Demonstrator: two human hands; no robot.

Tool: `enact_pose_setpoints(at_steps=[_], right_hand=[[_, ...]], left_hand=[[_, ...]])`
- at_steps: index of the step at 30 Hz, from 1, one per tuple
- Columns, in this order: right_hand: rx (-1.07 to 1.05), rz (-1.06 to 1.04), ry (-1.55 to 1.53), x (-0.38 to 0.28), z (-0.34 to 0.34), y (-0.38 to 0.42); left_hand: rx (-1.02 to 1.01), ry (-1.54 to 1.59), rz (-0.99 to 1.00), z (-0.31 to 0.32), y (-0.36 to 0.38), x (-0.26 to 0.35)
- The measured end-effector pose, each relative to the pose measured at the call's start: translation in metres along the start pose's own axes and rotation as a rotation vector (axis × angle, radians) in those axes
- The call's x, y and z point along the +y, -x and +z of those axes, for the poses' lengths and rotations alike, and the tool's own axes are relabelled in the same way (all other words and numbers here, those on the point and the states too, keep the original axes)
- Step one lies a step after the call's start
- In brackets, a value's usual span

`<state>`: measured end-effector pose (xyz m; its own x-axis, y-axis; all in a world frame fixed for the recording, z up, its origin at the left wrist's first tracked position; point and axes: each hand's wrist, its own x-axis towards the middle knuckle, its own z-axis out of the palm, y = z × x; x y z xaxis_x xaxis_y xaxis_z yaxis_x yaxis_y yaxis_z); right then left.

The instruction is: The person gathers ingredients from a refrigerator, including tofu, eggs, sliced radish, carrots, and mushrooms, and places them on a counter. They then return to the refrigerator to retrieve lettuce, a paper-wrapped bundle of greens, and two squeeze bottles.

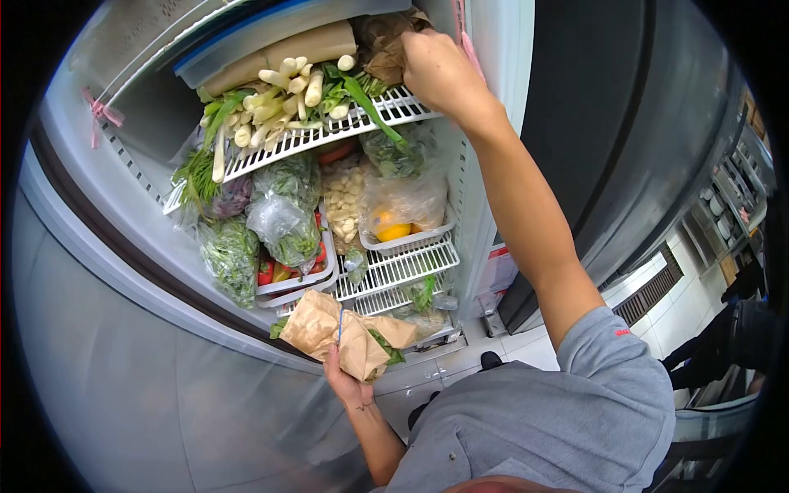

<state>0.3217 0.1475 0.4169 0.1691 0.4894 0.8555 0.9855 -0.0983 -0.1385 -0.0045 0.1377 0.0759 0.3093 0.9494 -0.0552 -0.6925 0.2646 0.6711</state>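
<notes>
My left hand is closed round the lower side of a brown paper-wrapped bundle of leafy greens, with a thin blue band about its middle and leaves showing at its ends. It is held in front of the open fridge's lower shelves. My right hand reaches up to the top rack's right end, its curled fingers at crumpled brown paper; the fingertips are partly hidden. To the left of that hand, spring onions lie with their white ends outward over the white wire rack.
Below the rack are bagged greens, a tray of red peppers, peeled garlic and a bag with yellow produce. A blue-edged plastic container sits at the top. The fridge's right side wall stands beside my right arm.
</notes>
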Motion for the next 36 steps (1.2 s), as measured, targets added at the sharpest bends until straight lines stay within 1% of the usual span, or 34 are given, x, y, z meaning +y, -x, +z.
enact_pose_setpoints(at_steps=[2, 3, 6, 7, 8, 10, 11, 12, 14, 15, 16, 18, 19, 21, 22, 24, 25, 27, 29, 31, 32, 34, 35, 36], right_hand=[[0.126, -0.053, -0.010, 0.002, 0.014, 0.005], [0.174, -0.120, -0.030, 0.001, 0.019, 0.003], [0.172, -0.156, 0.014, -0.003, 0.027, -0.005], [0.231, -0.175, 0.086, -0.005, 0.032, -0.012], [0.231, -0.179, 0.079, -0.006, 0.033, -0.022], [-0.060, -0.183, 0.186, -0.014, 0.026, -0.043], [-0.013, -0.290, 0.260, -0.011, 0.030, -0.051], [-0.013, -0.295, 0.256, -0.007, 0.032, -0.059], [-0.038, -0.427, 0.245, -0.004, 0.027, -0.073], [-0.115, -0.268, 0.182, -0.018, 0.013, -0.073], [-0.119, -0.267, 0.181, -0.020, 0.012, -0.070], [-0.056, -0.277, 0.018, -0.024, 0.010, -0.065], [-0.057, -0.275, 0.012, -0.027, 0.007, -0.065], [-0.146, -0.310, 0.001, -0.033, -0.003, -0.065], [-0.145, -0.305, 0.000, -0.035, -0.008, -0.066], [-0.151, -0.522, 0.234, -0.041, -0.016, -0.071], [-0.152, -0.513, 0.229, -0.046, -0.021, -0.074], [-0.287, -0.485, 0.157, -0.057, -0.032, -0.084], [-0.304, -0.564, 0.223, -0.069, -0.043, -0.092], [-0.394, -0.662, 0.217, -0.072, -0.044, -0.102], [-0.384, -0.642, 0.219, -0.071, -0.043, -0.105], [-0.345, -0.713, 0.155, -0.069, -0.044, -0.103], [-0.339, -0.703, 0.155, -0.065, -0.047, -0.102], [-0.388, -0.702, 0.139, -0.065, -0.054, -0.100]], left_hand=[[0.008, -0.003, 0.008, 0.001, 0.002, 0.000], [0.008, -0.011, 0.017, 0.002, 0.003, 0.000], [0.007, -0.010, 0.015, 0.002, 0.002, 0.001], [0.007, -0.003, 0.000, 0.001, 0.002, 0.000], [0.013, -0.002, 0.006, -0.001, 0.001, -0.001], [0.009, 0.005, -0.003, -0.004, -0.001, -0.002], [0.015, 0.008, 0.002, -0.005, -0.001, -0.002], [0.030, 0.001, 0.002, -0.005, -0.001, -0.003], [0.049, -0.002, -0.003, -0.005, 0.000, -0.004], [0.062, 0.000, -0.010, -0.005, 0.001, -0.004], [0.072, 0.000, -0.016, -0.004, 0.001, -0.004], [0.070, 0.030, -0.021, 0.005, 0.003, 0.001], [0.067, 0.058, -0.023, 0.008, 0.004, 0.004], [0.069, 0.054, -0.025, 0.006, 0.004, 0.003], [0.067, 0.060, -0.028, 0.005, 0.003, 0.002], [0.072, 0.042, -0.029, 0.005, 0.002, 0.001], [0.076, 0.024, -0.030, 0.004, 0.002, 0.001], [0.085, -0.034, -0.033, -0.003, -0.001, -0.005], [0.089, -0.101, -0.031, -0.003, -0.004, -0.007], [0.067, -0.082, -0.055, 0.005, -0.004, -0.005], [0.058, -0.038, -0.077, 0.009, -0.004, -0.005], [0.044, -0.042, -0.080, 0.008, -0.007, -0.008], [0.040, -0.046, -0.102, 0.007, -0.008, -0.009], [0.038, -0.048, -0.124, 0.008, -0.009, -0.010]])
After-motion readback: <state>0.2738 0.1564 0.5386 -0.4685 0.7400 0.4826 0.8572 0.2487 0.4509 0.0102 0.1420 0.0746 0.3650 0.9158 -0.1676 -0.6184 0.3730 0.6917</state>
